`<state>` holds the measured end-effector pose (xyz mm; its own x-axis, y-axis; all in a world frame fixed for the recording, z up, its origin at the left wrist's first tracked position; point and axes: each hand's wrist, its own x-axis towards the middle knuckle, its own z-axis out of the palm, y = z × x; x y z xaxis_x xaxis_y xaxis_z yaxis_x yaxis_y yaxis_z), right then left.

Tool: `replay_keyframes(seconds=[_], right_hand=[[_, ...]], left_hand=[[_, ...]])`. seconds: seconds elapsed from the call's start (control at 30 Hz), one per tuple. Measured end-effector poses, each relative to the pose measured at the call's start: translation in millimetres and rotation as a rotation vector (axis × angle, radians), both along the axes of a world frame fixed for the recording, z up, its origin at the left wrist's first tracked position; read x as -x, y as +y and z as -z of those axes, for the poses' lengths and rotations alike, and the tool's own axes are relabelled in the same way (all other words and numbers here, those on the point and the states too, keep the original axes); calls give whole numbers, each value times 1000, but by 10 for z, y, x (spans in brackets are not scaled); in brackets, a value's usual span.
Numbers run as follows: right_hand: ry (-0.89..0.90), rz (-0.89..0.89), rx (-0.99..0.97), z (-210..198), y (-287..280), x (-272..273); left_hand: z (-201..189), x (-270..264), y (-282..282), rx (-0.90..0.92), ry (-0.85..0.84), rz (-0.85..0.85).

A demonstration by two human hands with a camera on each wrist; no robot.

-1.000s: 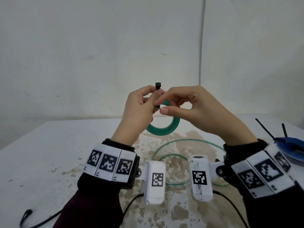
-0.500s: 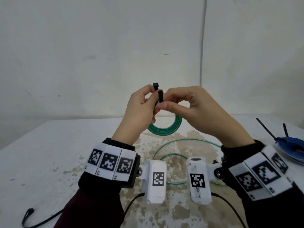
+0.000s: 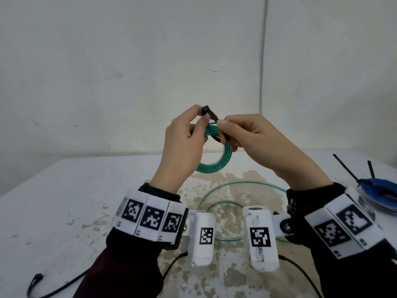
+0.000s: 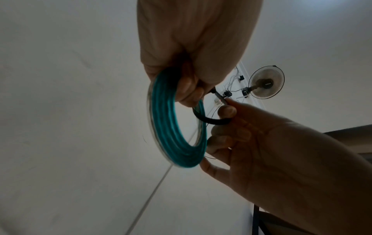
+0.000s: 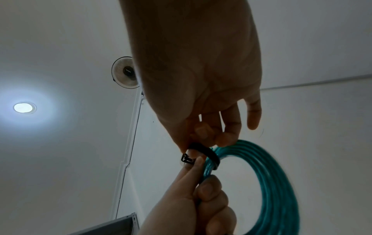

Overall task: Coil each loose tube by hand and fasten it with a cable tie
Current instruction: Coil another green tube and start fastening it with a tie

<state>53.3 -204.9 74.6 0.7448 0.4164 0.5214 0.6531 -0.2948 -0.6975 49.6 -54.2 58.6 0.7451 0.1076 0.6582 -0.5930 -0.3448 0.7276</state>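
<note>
A coiled teal tube (image 3: 217, 162) (image 4: 171, 127) (image 5: 271, 182) is held up above the table. My left hand (image 3: 184, 138) (image 5: 191, 198) grips the top of the coil and pinches the square head of a black cable tie (image 3: 207, 111) (image 5: 187, 159). My right hand (image 3: 253, 134) (image 4: 261, 151) pinches the tie's strap, which loops round the coil's turns (image 4: 211, 120) (image 5: 207, 152). The tie's tail end is hidden by my right fingers.
A loose clear-green tube (image 3: 240, 190) lies in wide loops on the stained white table (image 3: 64, 201). A blue coil with black ties sticking up (image 3: 382, 190) sits at the right edge. A black cable tie (image 3: 53, 289) lies at the front left. A wall stands close behind.
The right hand has drawn the strap to the right and down round the coil. The tie's head now tilts left, and more of the coil's top shows between the hands.
</note>
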Motion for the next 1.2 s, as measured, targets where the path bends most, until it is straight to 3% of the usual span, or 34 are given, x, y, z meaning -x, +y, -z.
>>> replay_keyframes(seconds=[0.3, 0.43, 0.53, 0.77, 1.2], right_hand=[[55, -79, -22, -25, -45, 30], [118, -153, -133, -18, -53, 19], [144, -121, -151, -37, -93, 20], [150, 39, -230, -64, -159, -4], [104, 197, -399, -43, -223, -103]], left_hand=[[-37, 48, -15, -258, -202, -143], [3, 71, -85, -368, -246, -178], [7, 75, -113, -387, -201, -145], [-50, 128, -31, -361, 33, 104], [-100, 249, -82, -213, 175, 337]])
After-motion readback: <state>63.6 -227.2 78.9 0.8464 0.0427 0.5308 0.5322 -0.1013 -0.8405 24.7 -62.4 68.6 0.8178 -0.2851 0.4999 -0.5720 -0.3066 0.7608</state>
